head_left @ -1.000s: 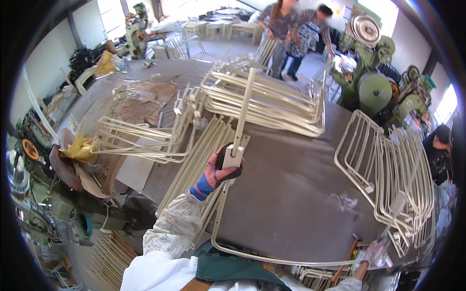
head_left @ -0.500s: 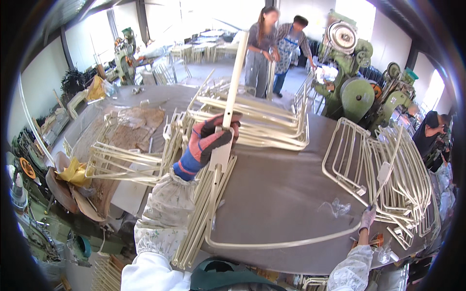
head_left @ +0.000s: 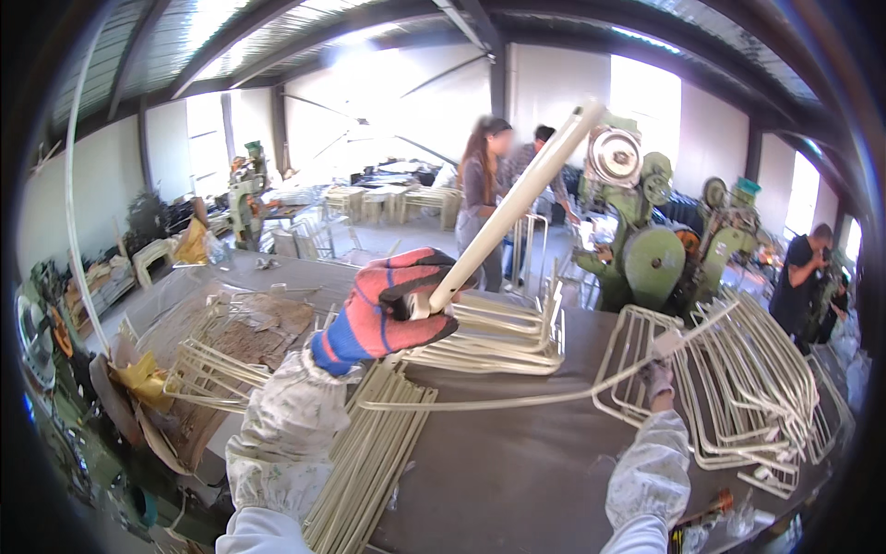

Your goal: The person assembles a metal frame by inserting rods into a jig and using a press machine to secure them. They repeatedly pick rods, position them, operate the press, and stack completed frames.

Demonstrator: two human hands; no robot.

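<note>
One large cream-coloured frame (head_left: 517, 208) of bent metal tube is held up above the broad brown-grey table (head_left: 517, 471), its curved run crossing over the table's middle. The left hand (head_left: 401, 309), in a pink, blue and dark work glove, has its fingers curled firmly round the frame near a small white block (head_left: 420, 306); one straight tube end slants up from that grip. The right hand (head_left: 658, 380), in a thin greyish glove, is closed round the frame's other side, just below a second, pale rectangular block (head_left: 666, 343); its fingers are partly hidden.

On the table's near left lies a bundle of straight cream metal tubes (head_left: 378, 452). Stacked cream bent-tube frames (head_left: 517, 342) lie towards its far side, and many upright-leaning cream tube frames (head_left: 752, 388) crowd its right end. Beyond the table's far edge stand green metal machines (head_left: 653, 268) and two people (head_left: 480, 185).
</note>
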